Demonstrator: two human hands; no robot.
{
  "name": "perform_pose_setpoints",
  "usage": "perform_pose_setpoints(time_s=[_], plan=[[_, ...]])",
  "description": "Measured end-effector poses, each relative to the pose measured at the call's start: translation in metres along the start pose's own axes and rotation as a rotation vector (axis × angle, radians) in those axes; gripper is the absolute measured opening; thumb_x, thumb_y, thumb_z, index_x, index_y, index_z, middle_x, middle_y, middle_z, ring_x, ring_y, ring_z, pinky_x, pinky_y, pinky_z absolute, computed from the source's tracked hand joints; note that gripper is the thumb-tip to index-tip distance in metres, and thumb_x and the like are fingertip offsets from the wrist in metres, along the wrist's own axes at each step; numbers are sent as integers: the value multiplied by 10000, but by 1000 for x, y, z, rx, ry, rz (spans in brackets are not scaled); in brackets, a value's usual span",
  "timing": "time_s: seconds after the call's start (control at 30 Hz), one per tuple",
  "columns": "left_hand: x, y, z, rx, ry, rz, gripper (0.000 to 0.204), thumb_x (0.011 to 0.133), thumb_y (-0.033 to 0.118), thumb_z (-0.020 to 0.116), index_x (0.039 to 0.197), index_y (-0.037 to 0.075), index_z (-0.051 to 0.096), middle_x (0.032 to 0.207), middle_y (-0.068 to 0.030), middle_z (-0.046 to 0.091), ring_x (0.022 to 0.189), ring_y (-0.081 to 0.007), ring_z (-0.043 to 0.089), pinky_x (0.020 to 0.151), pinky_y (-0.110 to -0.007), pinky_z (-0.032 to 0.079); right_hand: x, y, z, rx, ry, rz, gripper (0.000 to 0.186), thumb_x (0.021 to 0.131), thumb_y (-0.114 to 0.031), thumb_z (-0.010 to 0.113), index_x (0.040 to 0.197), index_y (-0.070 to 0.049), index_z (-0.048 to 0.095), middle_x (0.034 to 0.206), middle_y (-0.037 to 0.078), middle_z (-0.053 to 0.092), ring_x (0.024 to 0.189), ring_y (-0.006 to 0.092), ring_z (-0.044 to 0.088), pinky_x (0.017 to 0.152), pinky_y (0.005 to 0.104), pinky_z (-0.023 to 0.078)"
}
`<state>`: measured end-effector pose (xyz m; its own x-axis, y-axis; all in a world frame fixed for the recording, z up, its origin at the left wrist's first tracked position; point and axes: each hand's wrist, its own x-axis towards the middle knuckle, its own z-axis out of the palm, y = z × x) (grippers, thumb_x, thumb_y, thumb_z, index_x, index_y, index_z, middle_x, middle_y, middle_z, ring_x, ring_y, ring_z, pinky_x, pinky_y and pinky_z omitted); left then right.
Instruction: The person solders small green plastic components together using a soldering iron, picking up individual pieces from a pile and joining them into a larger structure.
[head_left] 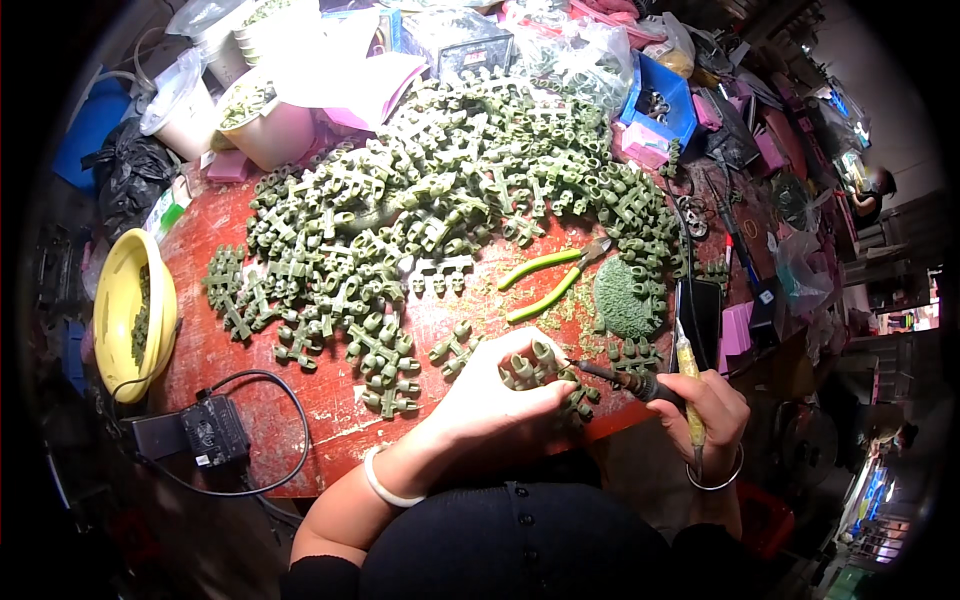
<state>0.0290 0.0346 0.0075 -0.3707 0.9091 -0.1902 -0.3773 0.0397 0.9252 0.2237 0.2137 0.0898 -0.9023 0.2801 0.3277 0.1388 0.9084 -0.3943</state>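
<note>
My left hand (480, 395) is closed around a green moulded piece (528, 372) with a row of small rounded, hollow knobs, near the table's front edge. In my right hand (718, 408) is a black-handled soldering iron (640, 383), its thin tip pointing left and meeting or nearly meeting the piece. A slim yellow-wrapped tool (691, 390) stands crosswise among the same fingers; I cannot tell how it is gripped. Another green moulded piece (455, 348) lies just left of my left hand. Beyond my hands rest green-handled cutting pliers (545, 264) and a rough green oval pad (625, 300).
A large heap of green pieces (400, 215) covers the red table (270, 400). At left are a yellow basin (112, 320) and a black power adapter (213, 430) with a looped cord. White buckets (275, 135) stand far left; a blue bin (665, 95) sits far right.
</note>
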Motion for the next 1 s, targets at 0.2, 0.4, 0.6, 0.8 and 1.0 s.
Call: perform_pose_setpoints(time_s=[0.2, 0.4, 0.6, 0.8, 1.0], plan=[[0, 1, -1, -7, -12, -28, 233, 828, 138, 803, 976, 53, 644, 861, 33, 628, 768, -38, 533, 686, -224, 440, 0, 1, 1, 5, 4, 3, 283, 803, -173, 836, 1005, -20, 710, 719, 96, 583, 598, 242, 564, 546, 328, 423], [0, -2, -1, -34, -21, -8, 232, 834, 128, 799, 986, 53, 640, 868, 27, 637, 771, -41, 543, 686, -228, 446, 2, 1, -2, -15, -9, -24, 343, 754, -126, 863, 1044, -34, 705, 752, 96, 621, 599, 239, 587, 521, 326, 444], [1, -1, 0, -39, -21, -12, 225, 838, 123, 795, 986, 53, 641, 874, 26, 641, 783, -41, 546, 694, -228, 448, 1, 1, -2, -10, -9, -7, 331, 758, -133, 860, 1035, -33, 708, 761, 102, 631, 605, 243, 592, 528, 325, 450], [1, -3, 2, -26, -10, 15, 208, 844, 136, 784, 976, 57, 645, 844, 35, 627, 752, -38, 535, 672, -229, 444, 1, 1, -2, 7, 3, -8, 337, 755, -138, 863, 1034, -30, 709, 763, 105, 639, 610, 244, 602, 532, 324, 456], [1, -3, 0, -14, -7, 21, 203, 846, 135, 783, 971, 58, 642, 836, 39, 619, 746, -35, 526, 667, -227, 438, 2, 0, -2, -9, -19, -18, 341, 753, -135, 865, 1038, -33, 708, 770, 105, 648, 621, 244, 619, 537, 323, 469]])
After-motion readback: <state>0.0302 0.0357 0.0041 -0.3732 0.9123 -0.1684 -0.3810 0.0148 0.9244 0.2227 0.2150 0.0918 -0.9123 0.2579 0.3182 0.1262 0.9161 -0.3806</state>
